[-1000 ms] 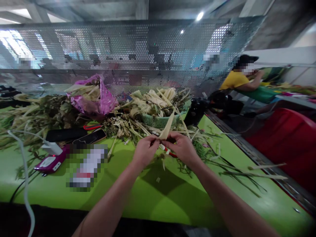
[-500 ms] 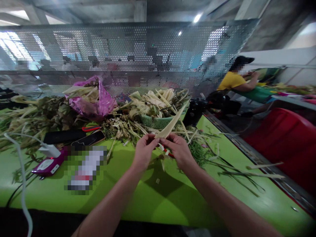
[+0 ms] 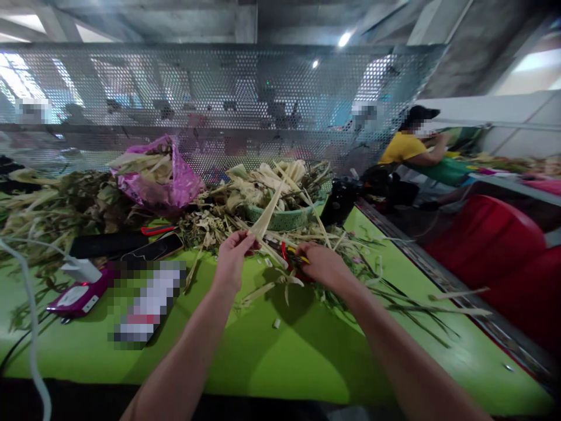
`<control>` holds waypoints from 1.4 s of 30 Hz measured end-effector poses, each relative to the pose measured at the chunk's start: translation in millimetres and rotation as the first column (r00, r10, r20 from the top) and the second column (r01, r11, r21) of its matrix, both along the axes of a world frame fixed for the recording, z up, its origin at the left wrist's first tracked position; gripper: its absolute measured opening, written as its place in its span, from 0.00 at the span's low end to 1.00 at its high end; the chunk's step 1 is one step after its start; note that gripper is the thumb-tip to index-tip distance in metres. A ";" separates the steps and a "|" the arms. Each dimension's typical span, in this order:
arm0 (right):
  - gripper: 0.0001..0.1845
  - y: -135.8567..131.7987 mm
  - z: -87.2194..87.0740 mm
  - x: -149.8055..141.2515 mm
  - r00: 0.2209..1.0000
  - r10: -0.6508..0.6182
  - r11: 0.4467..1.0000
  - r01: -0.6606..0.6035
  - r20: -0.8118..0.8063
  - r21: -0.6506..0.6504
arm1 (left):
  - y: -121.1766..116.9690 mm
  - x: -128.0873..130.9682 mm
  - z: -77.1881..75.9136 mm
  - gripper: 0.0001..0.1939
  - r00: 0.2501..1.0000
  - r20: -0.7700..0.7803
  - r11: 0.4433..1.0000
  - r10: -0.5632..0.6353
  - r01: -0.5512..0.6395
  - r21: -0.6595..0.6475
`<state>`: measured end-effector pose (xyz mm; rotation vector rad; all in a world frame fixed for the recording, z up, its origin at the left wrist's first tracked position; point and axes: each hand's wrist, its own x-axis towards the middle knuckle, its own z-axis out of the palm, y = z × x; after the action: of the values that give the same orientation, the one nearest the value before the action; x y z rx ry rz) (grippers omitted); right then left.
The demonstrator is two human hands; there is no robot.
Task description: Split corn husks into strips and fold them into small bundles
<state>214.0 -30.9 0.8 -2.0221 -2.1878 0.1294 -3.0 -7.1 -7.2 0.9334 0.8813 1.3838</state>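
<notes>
My left hand (image 3: 237,250) pinches the lower end of a long, pale husk strip (image 3: 268,215), whose tip points up and away in front of the basket. Just to the right, my right hand (image 3: 326,264) has its fingers closed around the handles of a small hand tool (image 3: 293,254), red and yellow, which looks like shears. Its far end is partly hidden among plant scraps. Pale husk pieces (image 3: 287,280) lie on the green table (image 3: 258,356) below my hands. Behind them stands a green basket (image 3: 280,218) heaped with husks.
A pink plastic bag (image 3: 179,181) of husks and a leafy heap (image 3: 74,204) are at the back left. A phone (image 3: 153,248), red cutter (image 3: 158,230) and purple power strip (image 3: 81,298) lie left. Red chairs (image 3: 486,234) and a person in yellow (image 3: 401,147) are right.
My hands have moved apart. The left has carried the husk strip leftward, while the right has let go of it and closed on the red-and-yellow shears. The view has shifted slightly.
</notes>
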 end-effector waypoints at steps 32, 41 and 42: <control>0.31 -7.6 17.9 -3.1 0.799 0.175 0.977 -0.213 -0.576 0.000 | 10.6 -12.8 0.5 0.17 0.964 0.260 0.996 0.057 -0.035 -0.088; 0.39 -9.9 20.1 -9.3 0.833 0.193 0.965 -0.256 -0.518 -0.051 | 8.3 -9.5 6.3 0.14 0.976 0.212 0.998 0.046 -0.038 -0.044; 0.38 -9.2 19.2 -10.0 0.839 0.198 0.962 -0.266 -0.507 -0.064 | 8.5 -8.8 6.3 0.14 0.978 0.203 0.999 0.038 -0.031 -0.039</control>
<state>204.0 -40.1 19.9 -1.5313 -2.1038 0.7573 -11.8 1.4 -0.9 0.7371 0.7673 1.4604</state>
